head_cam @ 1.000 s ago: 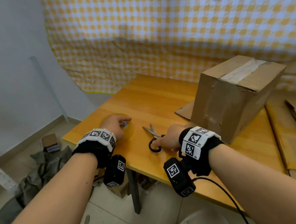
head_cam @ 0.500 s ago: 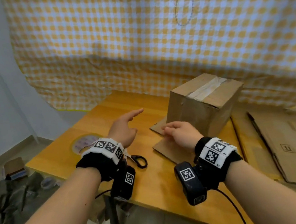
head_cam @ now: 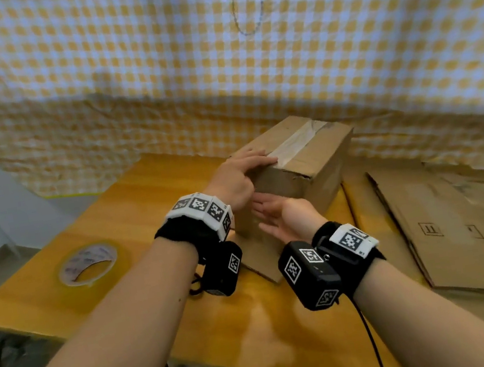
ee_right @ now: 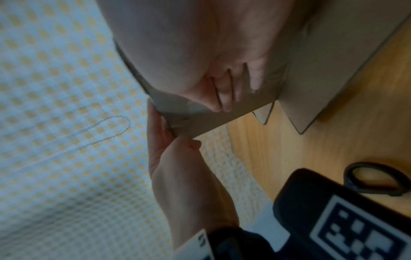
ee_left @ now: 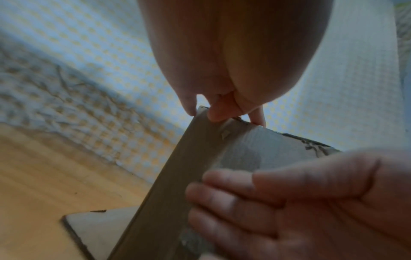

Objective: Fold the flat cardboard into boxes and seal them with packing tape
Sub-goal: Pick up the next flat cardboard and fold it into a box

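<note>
The desk (head_cam: 130,207) carries my sealed box (head_cam: 303,160) at its far middle. My left hand (head_cam: 234,181) grips its near top corner, fingers curled over the edge; my right hand (head_cam: 284,218) lies open against the near side face, holding nothing. I judge the box could tip or skid when lifted, one corner being a poor grip.

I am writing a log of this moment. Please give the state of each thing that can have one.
box: folded, top taped, upright on table
tape roll: flat on table, untouched
flat cardboard: unfolded, lying to the right
left hand: gripping the box's top near corner
right hand: open, flat against the box's side
</note>
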